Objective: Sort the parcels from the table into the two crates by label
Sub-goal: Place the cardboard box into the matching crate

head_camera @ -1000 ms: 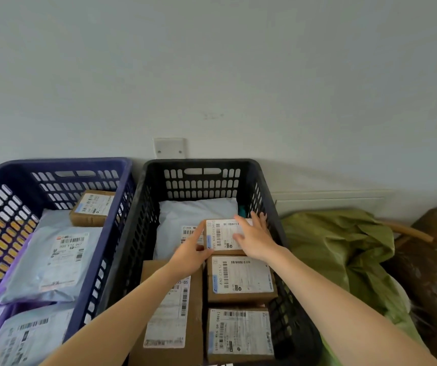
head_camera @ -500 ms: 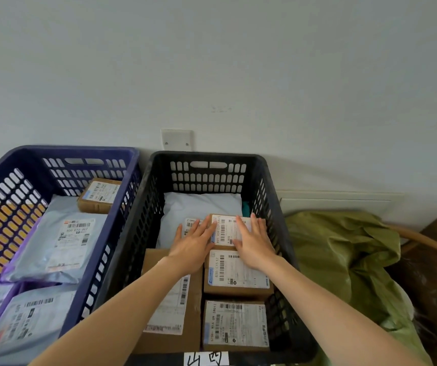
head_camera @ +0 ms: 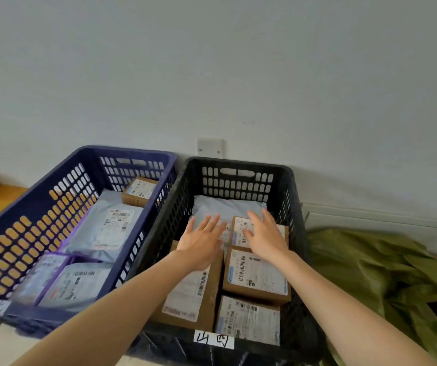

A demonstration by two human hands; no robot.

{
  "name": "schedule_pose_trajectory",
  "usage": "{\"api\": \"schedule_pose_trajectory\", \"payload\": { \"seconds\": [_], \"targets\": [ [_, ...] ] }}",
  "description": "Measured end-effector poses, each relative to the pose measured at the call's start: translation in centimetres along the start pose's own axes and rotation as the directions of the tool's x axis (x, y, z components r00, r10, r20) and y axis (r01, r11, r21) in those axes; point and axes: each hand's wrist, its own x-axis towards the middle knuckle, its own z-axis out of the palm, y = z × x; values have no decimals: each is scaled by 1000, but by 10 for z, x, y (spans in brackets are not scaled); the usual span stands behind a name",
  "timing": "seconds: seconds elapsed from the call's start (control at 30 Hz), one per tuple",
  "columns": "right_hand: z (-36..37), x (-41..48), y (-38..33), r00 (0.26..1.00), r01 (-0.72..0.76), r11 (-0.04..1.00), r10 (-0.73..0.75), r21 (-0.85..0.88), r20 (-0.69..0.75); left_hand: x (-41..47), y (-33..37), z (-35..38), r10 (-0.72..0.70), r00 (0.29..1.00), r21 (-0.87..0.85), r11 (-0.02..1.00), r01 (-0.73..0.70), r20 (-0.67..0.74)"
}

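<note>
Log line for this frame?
stage: parcel placed | left hand: open, over black plastic crate | right hand: open, over small brown cardboard box | held: nothing

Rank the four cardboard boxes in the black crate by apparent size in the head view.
1. Long left box.
2. Middle right box and near right box: look alike, unranked.
3. Far right box, though it is farthest and partly under the right hand.
</note>
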Motion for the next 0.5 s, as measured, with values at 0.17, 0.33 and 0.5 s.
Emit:
{"api": "schedule_pose_trajectory", "payload": {
  "seconds": [0.17, 0.33, 0.5],
  "targets": [
    [0, 8, -57, 989, 143, 988, -141, 50, -34, -32, -53, -26, -146, 985, -13, 989, 145, -91],
    [7, 10, -139, 958, 287, 953, -286, 95, -22, -80, -122, -50, -302, 904, -94, 953, 287, -301],
    [27, 8, -231, 912, 410, 907, -406, 93, -63, -136, -188, -75, -432, 801, -176, 902, 395, -414]
  ]
}}
